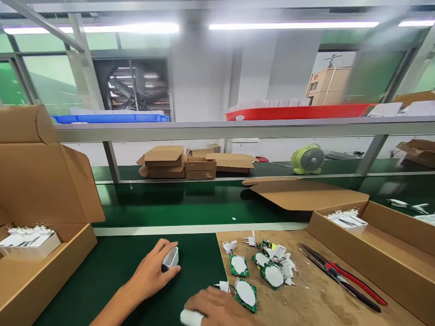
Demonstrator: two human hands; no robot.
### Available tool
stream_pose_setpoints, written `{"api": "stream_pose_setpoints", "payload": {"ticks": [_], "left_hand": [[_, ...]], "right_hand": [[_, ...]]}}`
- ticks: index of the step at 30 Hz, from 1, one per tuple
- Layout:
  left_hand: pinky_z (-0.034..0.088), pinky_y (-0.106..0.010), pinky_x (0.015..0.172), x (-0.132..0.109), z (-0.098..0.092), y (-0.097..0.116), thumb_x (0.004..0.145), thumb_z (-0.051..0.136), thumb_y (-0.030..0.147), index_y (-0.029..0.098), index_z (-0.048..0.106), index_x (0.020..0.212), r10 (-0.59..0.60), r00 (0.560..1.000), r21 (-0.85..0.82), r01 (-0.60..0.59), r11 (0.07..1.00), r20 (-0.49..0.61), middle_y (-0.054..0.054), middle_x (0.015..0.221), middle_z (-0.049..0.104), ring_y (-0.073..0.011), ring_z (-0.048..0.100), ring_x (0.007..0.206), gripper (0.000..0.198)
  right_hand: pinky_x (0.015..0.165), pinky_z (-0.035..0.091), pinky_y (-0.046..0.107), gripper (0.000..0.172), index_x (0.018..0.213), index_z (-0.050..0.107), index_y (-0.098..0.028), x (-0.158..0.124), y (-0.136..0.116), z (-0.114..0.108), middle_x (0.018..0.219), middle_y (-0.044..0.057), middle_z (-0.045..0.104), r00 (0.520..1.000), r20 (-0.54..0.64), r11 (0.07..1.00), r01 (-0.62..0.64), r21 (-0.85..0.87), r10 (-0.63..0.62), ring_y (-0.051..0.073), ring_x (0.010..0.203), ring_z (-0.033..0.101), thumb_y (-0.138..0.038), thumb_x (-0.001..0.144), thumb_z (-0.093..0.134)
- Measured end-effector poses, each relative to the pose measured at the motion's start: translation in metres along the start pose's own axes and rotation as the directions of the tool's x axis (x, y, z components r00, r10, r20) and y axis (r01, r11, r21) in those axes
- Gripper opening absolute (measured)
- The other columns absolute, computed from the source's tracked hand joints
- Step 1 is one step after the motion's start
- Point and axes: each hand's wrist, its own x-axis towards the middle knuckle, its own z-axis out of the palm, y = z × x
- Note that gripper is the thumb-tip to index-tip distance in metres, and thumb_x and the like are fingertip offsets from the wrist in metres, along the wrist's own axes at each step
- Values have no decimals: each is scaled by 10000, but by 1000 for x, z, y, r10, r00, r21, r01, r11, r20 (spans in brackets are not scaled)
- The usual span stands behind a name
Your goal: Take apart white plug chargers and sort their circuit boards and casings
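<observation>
Bench surroundings, background clutter.
Red-handled pliers (343, 277) on brown board (316, 299); open cardboard boxes left (41, 190) and right (390, 253); green desk fan (307, 159), blue tray (112, 118), red tray (299, 111) on shelf; wall fan (134, 86) behind.

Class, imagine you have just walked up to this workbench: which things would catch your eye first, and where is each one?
Probably the green circuit boards with white ovals, heaped on the brown board at front centre beside the right hand. On the green mat to their left, the left hand grips a small white casing. Red-handled pliers lie right of the boards, and a red tray stands out on the upper shelf.
</observation>
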Motion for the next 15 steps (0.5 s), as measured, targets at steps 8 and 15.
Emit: {"api": "stream_pose_setpoints", "payload": {"ticks": [8,15], "left_hand": [[566,-346,807,-22,4,-28,814,754,460,307,312,1654,-182,981,-275,192,942,62,-49,1199,650,-223,639,876,961],[546,-348,827,-21,8,-25,879,729,426,303,271,1684,-149,985,-282,168,945,88,-37,1108,671,-242,626,898,935]], "right_hand": [[914,662,397,441,1384,679,-188,-96,36,-47,1315,151,765,907,-111,863,-420,-282,405,318,1117,773,-273,952,670],[1038,604,416,362,1305,691,-243,-76,39,-35,1289,121,753,795,-32,794,-607,-39,606,290,1191,725,-320,956,633]]}}
